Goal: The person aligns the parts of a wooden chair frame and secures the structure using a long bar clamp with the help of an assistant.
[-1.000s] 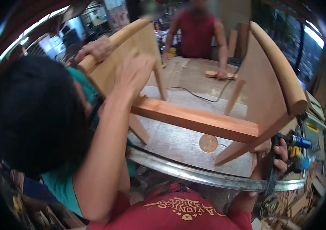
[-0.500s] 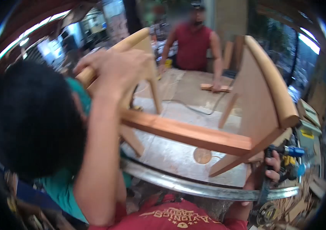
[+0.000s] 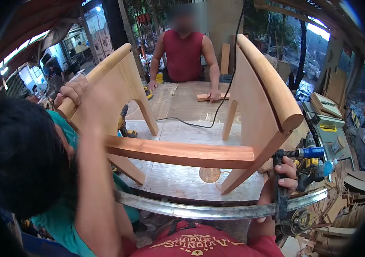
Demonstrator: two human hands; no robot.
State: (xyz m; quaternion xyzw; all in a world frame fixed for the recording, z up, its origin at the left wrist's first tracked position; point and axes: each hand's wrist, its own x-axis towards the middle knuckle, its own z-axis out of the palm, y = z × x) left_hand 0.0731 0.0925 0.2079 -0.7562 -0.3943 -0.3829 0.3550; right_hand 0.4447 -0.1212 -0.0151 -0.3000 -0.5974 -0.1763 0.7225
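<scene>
My right hand (image 3: 284, 175) wraps around the sliding jaw of a long metal bar clamp (image 3: 199, 209) with a blue handle (image 3: 313, 152). The clamp's bar lies across, just in front of a chair-like wooden frame (image 3: 259, 107). Two side panels with rounded top rails (image 3: 272, 81) and legs are joined by a reddish crosspiece (image 3: 182, 152). My left arm is raised; my left hand (image 3: 99, 103) is smeared by motion near the left panel, its fingers unclear. Another person's hand (image 3: 72, 91) grips the left top rail.
A person in teal (image 3: 24, 158) is close at left. Across the worktable (image 3: 182, 98) a person in red (image 3: 184, 55) rests a hand on a wood strip (image 3: 204, 97). A black cord (image 3: 191, 124) crosses the table. A yellow drill (image 3: 126, 130) stands behind the left panel; wood scraps (image 3: 332, 214) lie at right.
My left hand has come off the left top rail and moved down. The view has shifted, so the frame appears further left. My right hand keeps its hold on the clamp.
</scene>
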